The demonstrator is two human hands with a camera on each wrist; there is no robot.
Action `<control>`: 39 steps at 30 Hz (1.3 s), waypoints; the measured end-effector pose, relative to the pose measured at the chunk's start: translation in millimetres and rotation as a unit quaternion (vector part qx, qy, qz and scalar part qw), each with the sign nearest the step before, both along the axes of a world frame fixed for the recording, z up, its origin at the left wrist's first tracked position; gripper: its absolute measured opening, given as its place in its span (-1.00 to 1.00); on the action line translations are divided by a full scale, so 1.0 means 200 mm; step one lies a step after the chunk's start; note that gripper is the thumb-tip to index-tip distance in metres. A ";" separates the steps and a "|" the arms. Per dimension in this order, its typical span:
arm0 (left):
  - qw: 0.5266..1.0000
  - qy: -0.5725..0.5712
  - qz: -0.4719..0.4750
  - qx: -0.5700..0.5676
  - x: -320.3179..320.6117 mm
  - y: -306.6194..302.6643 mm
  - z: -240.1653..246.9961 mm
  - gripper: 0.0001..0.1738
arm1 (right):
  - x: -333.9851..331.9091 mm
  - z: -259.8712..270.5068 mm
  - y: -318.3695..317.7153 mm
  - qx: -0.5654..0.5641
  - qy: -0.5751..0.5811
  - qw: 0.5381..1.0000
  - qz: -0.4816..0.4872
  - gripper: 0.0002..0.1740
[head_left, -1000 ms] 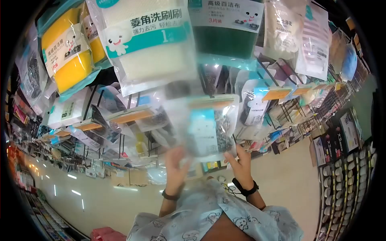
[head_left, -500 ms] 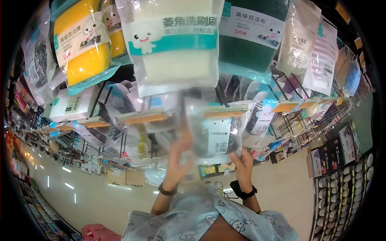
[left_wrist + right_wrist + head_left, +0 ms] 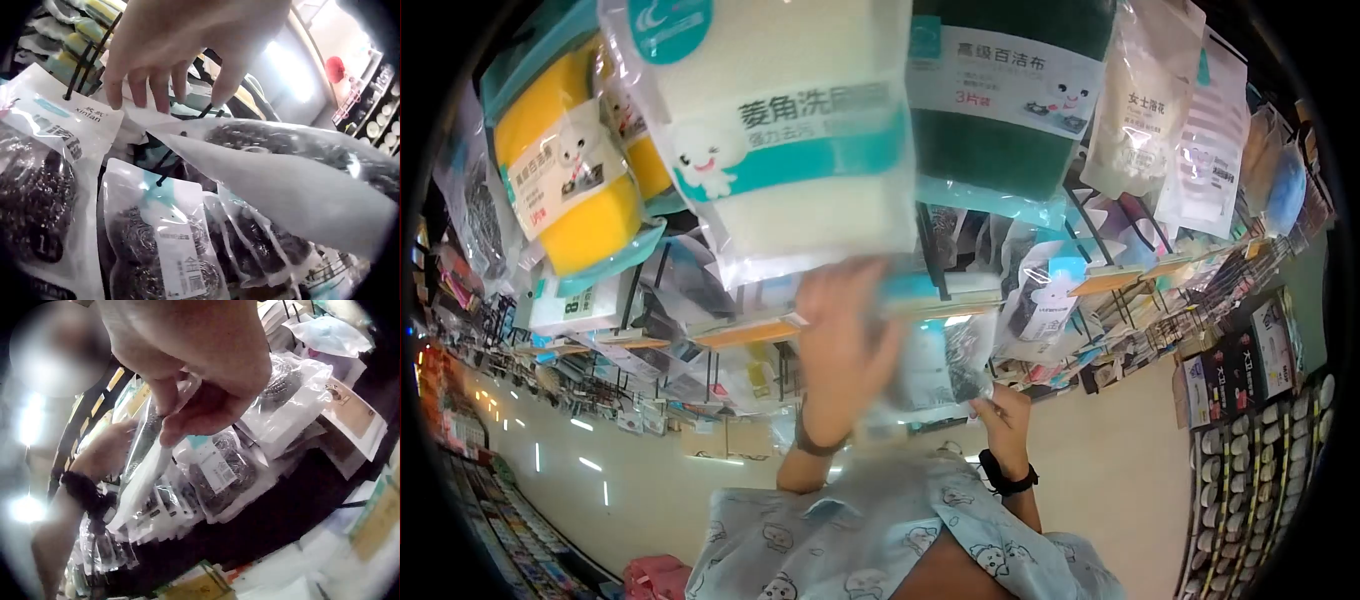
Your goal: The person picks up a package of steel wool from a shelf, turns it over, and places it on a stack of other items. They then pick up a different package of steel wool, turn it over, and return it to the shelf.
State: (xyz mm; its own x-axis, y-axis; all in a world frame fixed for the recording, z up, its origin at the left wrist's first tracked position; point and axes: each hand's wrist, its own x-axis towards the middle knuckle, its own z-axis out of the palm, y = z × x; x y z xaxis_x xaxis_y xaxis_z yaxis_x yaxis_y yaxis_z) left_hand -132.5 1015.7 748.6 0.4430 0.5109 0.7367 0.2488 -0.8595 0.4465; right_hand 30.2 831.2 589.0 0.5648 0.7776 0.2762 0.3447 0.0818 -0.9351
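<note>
In the head view, my right hand [image 3: 1005,425] pinches the lower right corner of a clear-and-white packet of metal scourers [image 3: 945,370]. The right wrist view shows thumb and fingers closed on the edge of that packet [image 3: 140,487]. My left hand [image 3: 845,345], blurred, is raised at the packet's upper left, by the hook. From the left wrist view, the left hand [image 3: 194,44] has its fingers pointing down and spread, the fingertips at the narrow end of the tilted packet [image 3: 275,181]. Another scourer packet [image 3: 165,244] hangs on a hook [image 3: 164,169] below it.
Above hang a white scrubber pack [image 3: 790,170], a green scouring cloth pack [image 3: 1000,120] and a yellow sponge pack [image 3: 570,170]. Label holders [image 3: 750,333] and hooks stick out around the hands. Bowls [image 3: 1250,470] line a rack at right, beyond the floor [image 3: 1100,470].
My left hand has risen from beside the packet's lower left to its upper left near the hook. The right hand keeps its pinch on the packet's lower corner.
</note>
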 end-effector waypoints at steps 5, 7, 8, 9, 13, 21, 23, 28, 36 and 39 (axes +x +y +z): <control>0.998 0.047 0.027 0.011 0.10 0.03 -0.05 -0.60 | 0.07 -0.03 0.00 0.041 -0.092 0.994 0.041 -0.87; 0.998 0.060 0.017 -0.001 0.11 0.00 -0.04 -0.65 | 0.08 -0.02 -0.03 0.042 -0.080 0.995 0.036 -0.86; 0.998 0.065 -0.007 -0.026 0.11 0.00 -0.05 -0.66 | 0.09 -0.02 -0.04 0.046 -0.063 0.997 0.030 -0.85; 0.996 0.068 -0.030 -0.049 0.10 0.01 -0.06 -0.67 | 0.10 -0.01 -0.03 0.052 -0.047 0.997 0.025 -0.83; 0.990 0.016 -0.097 -0.101 0.07 0.06 -0.14 -0.68 | 0.18 0.02 -0.06 0.038 -0.043 0.997 0.048 -0.83; 0.946 -0.131 -0.205 -0.215 0.05 0.09 -0.18 -0.62 | 0.32 0.03 -0.02 0.056 -0.005 0.998 0.031 -0.88; 0.942 -0.158 -0.182 -0.234 0.07 0.07 -0.17 -0.68 | 0.33 0.05 0.00 0.070 -0.012 0.997 0.035 -0.89; 0.944 -0.191 -0.131 -0.237 0.11 0.01 -0.13 -0.75 | 0.36 0.07 0.03 0.078 -0.037 0.995 0.055 -0.90; 0.955 -0.206 -0.080 -0.199 0.13 0.08 -0.14 -0.77 | 0.35 0.15 0.10 0.102 -0.029 0.992 0.073 -0.90; 0.947 -0.216 -0.036 -0.235 0.14 0.08 -0.15 -0.79 | 0.34 0.12 0.11 0.085 -0.023 0.995 0.045 -0.86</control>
State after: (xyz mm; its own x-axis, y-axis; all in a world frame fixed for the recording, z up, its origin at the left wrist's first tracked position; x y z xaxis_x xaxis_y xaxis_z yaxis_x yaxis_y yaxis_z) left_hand -104.7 1031.0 718.9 0.1986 0.8072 0.5559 -0.0959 -0.5484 0.8307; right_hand 98.9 853.0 612.9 0.4779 0.7646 0.4325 0.3715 0.2702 -0.8882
